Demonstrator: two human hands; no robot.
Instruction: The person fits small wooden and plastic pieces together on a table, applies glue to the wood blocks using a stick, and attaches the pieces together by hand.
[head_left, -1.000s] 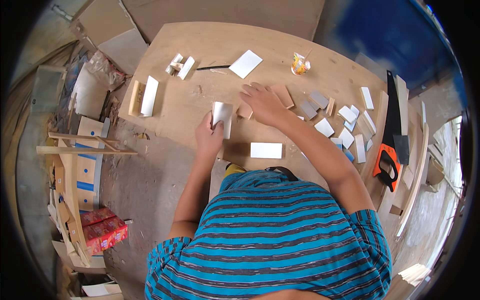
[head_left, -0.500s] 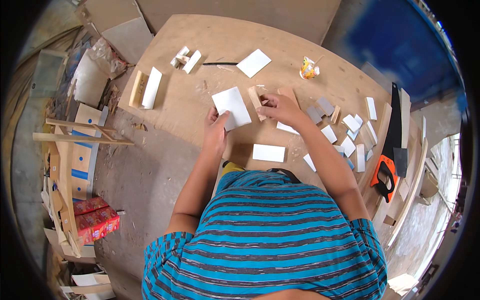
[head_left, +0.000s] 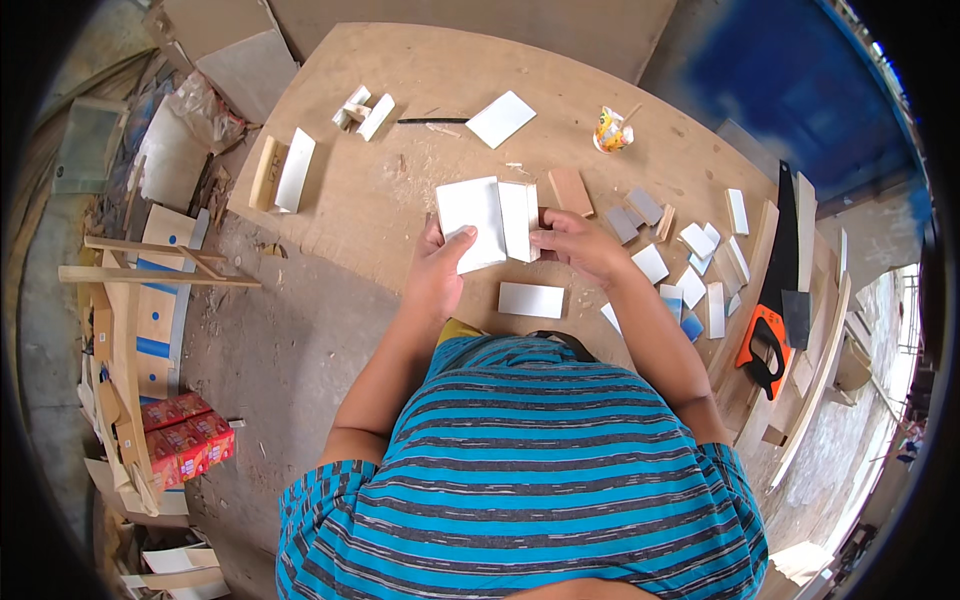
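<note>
My left hand (head_left: 438, 268) grips a white rectangular panel (head_left: 478, 215) at its lower left, thumb lying on the face. My right hand (head_left: 583, 243) pinches a narrower white-faced wooden strip (head_left: 518, 215) by its right edge, where bare wood shows. Panel and strip are side by side above the near part of the table, their edges meeting or nearly so; I cannot tell whether they touch. Below them on the table lies a white rectangular block (head_left: 531, 299). Just beyond my right hand is a brown wooden block (head_left: 570, 191).
The wooden table (head_left: 370, 200) carries small white and grey blocks (head_left: 692, 287) on the right. An orange-handled handsaw (head_left: 765, 345) lies along the right edge. Farther off are a patterned cup (head_left: 611, 132) with a stick, a white panel (head_left: 502, 119) and white-and-wood pieces (head_left: 293, 172).
My right hand has brought the wooden strip left against or close to the panel and turned its white face up. The left hand still holds the panel, now more upright.
</note>
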